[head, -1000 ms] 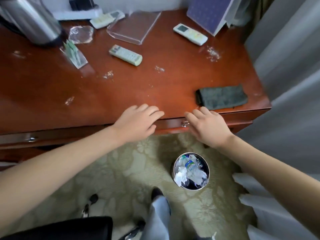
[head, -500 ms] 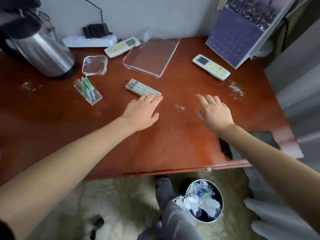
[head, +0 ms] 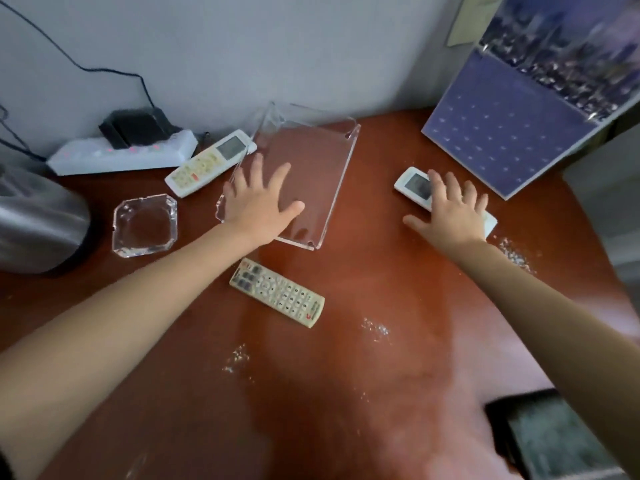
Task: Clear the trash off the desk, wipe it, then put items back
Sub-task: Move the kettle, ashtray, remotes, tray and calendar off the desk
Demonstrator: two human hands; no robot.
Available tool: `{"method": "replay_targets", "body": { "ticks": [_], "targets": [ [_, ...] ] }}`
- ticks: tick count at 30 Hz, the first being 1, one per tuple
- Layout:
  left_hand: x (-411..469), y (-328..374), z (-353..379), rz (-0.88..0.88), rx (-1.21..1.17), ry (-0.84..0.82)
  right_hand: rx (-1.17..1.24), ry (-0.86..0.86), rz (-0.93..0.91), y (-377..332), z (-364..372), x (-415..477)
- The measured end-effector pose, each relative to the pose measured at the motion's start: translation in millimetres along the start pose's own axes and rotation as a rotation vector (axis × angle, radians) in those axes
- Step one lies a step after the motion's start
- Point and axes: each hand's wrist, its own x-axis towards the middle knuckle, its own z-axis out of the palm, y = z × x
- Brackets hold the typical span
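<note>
Having reached from the surface's [head: 346, 393] front edge to its back, the spread left hand [head: 258, 202] covers the acrylic stand [head: 311, 174] while the open right hand [head: 453, 216] lands on a remote [head: 414, 185], ready to clear items.

Spread hands [head: 259, 206] over cluttered desk [head: 346, 375]

A glossy reddish-brown wooden desk [head: 398, 393] bears small scatters of white crumbs [head: 375, 329] near its middle and right edge. A dark grey folded cloth [head: 554, 441] lies flat at its near right corner.
</note>
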Motion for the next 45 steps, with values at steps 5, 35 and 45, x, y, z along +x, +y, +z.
{"method": "replay_targets", "body": {
  "ticks": [5,35,45],
  "targets": [
    [32,-28,5,-0.068,-0.080,-0.046,0.012,0.006,0.030,-4,6,11],
    [-73,-134,-18,0.137,-1.086,-0.110,0.475,0.220,-0.026,-156,-22,-178],
    [-194,-202,-15,0.067,-1.181,0.000,0.380,0.175,-0.276,-208,-14,-229]
  ]
}}
